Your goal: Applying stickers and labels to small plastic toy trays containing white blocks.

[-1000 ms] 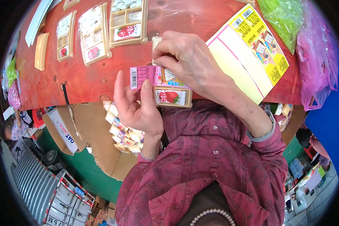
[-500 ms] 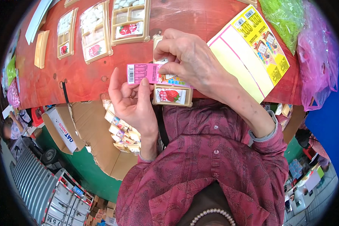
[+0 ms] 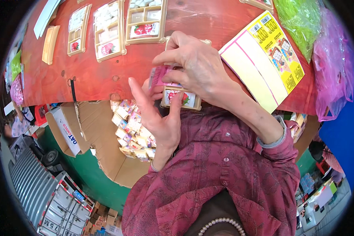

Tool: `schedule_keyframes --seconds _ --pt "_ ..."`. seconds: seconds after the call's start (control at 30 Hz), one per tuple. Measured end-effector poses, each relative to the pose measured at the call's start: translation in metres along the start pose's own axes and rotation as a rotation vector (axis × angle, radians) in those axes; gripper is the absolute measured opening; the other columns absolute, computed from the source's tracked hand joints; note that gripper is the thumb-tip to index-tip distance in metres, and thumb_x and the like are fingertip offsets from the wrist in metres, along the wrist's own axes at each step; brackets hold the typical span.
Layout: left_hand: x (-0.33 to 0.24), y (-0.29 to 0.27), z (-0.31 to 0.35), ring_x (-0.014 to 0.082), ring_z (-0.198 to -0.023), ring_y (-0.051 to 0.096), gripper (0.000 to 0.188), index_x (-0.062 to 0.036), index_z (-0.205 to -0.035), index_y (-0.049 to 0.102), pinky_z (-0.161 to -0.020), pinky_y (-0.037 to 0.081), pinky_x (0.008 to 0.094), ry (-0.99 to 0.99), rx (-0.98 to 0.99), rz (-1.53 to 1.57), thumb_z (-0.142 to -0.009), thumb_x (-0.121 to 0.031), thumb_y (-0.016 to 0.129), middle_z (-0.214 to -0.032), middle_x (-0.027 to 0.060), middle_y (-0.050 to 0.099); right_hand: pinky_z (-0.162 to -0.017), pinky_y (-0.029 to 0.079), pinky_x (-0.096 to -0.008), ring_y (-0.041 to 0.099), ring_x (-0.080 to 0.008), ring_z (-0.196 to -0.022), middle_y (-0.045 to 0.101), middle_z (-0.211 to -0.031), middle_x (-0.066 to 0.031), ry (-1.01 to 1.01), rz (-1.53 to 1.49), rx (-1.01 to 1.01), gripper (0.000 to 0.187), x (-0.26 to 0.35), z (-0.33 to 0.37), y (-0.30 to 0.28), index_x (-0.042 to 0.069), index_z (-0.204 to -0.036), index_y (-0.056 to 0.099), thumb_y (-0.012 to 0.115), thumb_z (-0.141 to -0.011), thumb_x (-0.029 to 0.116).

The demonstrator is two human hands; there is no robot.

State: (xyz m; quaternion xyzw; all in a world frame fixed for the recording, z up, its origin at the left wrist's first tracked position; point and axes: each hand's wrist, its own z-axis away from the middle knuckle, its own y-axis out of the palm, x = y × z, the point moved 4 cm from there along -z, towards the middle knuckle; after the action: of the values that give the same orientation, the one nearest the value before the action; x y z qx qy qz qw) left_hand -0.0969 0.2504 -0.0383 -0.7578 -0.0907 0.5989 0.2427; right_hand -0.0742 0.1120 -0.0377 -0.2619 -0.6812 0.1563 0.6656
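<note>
A beige plastic tray (image 3: 201, 103) lies in front of me at the table's near edge, a white sachet with red strawberries (image 3: 190, 98) in its near compartment. Across its middle runs a pink printed card strip (image 3: 158, 75), its left end tilted up and blurred. My right hand (image 3: 196, 65) reaches over the tray from the right and pinches the strip between thumb and fingers, hiding the tray's far part. My left hand (image 3: 157, 118) is at the tray's left side. Its index finger stretches out, its thumb touches the sachet area, and the other fingers bend by the card.
Filled trays (image 3: 145, 39) line the far left of the red table (image 3: 86, 74). A yellow cardboard sheet (image 3: 259, 59) lies right, beside green (image 3: 299, 23) and purple plastic bags (image 3: 334, 67). Below the edge, a cardboard box (image 3: 102, 145) holds many small packs (image 3: 133, 129).
My left hand has moved right and up, its thumb now over the sachet. The strip's left end has been bent upward. My right hand stays on the strip.
</note>
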Motion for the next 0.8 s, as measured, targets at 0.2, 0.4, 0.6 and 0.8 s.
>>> schedule_keyframes --seconds 0.2,0.4,0.6,0.8 --pt "0.009 0.003 0.001 0.0205 -0.095 0.053 0.103 0.0016 -0.143 0.003 -0.08 0.045 0.0309 -0.04 -0.002 0.15 -0.069 0.006 0.074 -0.111 0.015 0.047 -0.069 0.046 -0.0352 0.059 -0.0233 -0.081 0.055 -0.084 -0.0036 0.013 0.017 -0.042 0.012 -0.002 -0.001 0.005 0.009 -0.076 0.069 0.073 -0.065 0.011" --pt "0.028 0.004 0.014 0.0247 -0.096 0.053 0.079 0.003 -0.134 0.028 -0.082 0.045 0.0325 0.029 -0.112 0.234 -0.071 0.002 0.075 -0.116 0.0168 0.047 -0.069 0.046 -0.0323 0.058 -0.0189 -0.08 0.056 -0.081 -0.0027 0.019 -0.101 -0.012 0.012 -0.005 -0.002 0.003 0.006 -0.073 0.067 0.073 -0.064 0.01" --pt "0.017 0.001 0.018 0.0298 -0.102 0.053 0.039 0.0044 -0.108 0.058 -0.086 0.046 0.0356 0.188 -0.116 -0.181 -0.074 -0.003 0.074 -0.116 0.018 0.051 -0.073 0.044 -0.0292 0.057 -0.0171 -0.079 0.061 -0.076 -0.0027 -0.022 -0.234 0.064 0.007 -0.012 -0.004 0.003 0.004 -0.073 0.068 0.07 -0.068 0.006" --pt "0.019 -0.002 0.018 0.0297 -0.098 0.054 0.039 0.0068 -0.11 0.059 -0.082 0.046 0.036 0.233 -0.076 -0.204 -0.074 -0.001 0.073 -0.114 0.0187 0.054 -0.073 0.044 -0.0291 0.056 -0.0161 -0.079 0.063 -0.075 -0.0029 -0.012 -0.271 0.119 0.006 -0.014 -0.006 0.002 0.002 -0.074 0.068 0.07 -0.068 0.006"
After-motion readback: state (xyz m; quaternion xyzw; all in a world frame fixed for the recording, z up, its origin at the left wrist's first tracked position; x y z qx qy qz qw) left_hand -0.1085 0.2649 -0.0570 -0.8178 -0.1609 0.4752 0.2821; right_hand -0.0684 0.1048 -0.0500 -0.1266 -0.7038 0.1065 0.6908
